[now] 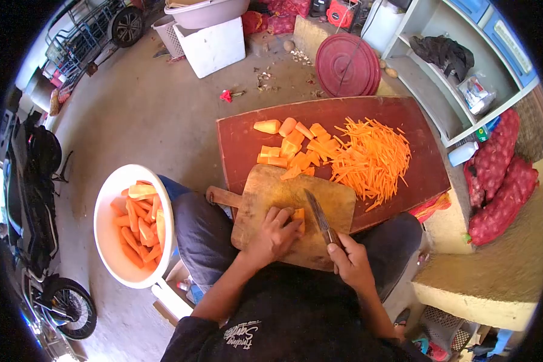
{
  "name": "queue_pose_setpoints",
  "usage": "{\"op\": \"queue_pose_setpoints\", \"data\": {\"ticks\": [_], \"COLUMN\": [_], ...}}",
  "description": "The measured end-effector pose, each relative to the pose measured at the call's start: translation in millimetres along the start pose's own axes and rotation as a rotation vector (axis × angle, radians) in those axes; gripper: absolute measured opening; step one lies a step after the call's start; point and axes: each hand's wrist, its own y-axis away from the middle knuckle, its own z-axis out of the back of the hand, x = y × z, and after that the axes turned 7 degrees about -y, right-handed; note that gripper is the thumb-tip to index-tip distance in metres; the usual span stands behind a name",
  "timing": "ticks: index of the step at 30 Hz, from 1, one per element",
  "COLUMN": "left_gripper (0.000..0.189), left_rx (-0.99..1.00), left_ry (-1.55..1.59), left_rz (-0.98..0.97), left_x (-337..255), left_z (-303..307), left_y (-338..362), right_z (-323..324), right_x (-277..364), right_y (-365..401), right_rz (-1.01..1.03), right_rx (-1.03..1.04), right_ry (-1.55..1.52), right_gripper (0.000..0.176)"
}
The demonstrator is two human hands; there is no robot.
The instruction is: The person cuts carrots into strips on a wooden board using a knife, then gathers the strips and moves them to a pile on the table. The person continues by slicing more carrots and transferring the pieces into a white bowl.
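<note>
A wooden cutting board (265, 202) with a handle lies across my lap, over the near edge of a red-brown table. My left hand (276, 232) presses its bent fingers on a small carrot piece (300, 221) on the board. My right hand (351, 260) grips the wooden handle of a knife (318, 212); its blade points up and left, just right of the carrot piece. Beyond the board lie carrot chunks (292, 142) and, to their right, a heap of thin carrot strips (371, 157).
A white tub (104, 232) of peeled carrots stands left of my knee. The red-brown table (241, 130) extends ahead. A round red lid (348, 65), a shelf (428, 78) and red mesh sacks (495, 175) are beyond and right. A motorcycle (36, 205) stands far left.
</note>
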Motion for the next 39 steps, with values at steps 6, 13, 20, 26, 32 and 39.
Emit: {"op": "queue_pose_setpoints", "data": {"ticks": [6, 13, 20, 26, 32, 39], "left_gripper": [0.038, 0.042, 0.049, 0.044, 0.042, 0.045], "left_rx": [0.042, 0.046, 0.134, 0.107, 0.097, 0.078], "left_ry": [0.063, -0.039, -0.061, -0.021, -0.032, 0.011], "left_rz": [0.034, 0.042, 0.007, 0.005, 0.009, 0.02], "left_x": [0, -3, -4, -4, -3, -4], "left_z": [1, -3, 1, -1, 4, 0], "left_y": [1, 6, 5, 6, 6, 7], "right_z": [-6, -11, 3, -13, -18, -17], "right_x": [-5, 6, 28, 1, 17, 2], "right_y": [-1, -12, 22, -3, -17, -10], "right_rz": [-0.114, 0.153, -0.134, 0.134, 0.211, 0.081], "right_rx": [0.079, 0.133, 0.222, 0.11, 0.129, 0.139], "right_ry": [0.045, 0.181, 0.317, 0.327, 0.288, 0.408], "right_gripper": [0.038, 0.035, 0.043, 0.024, 0.025, 0.032]}}
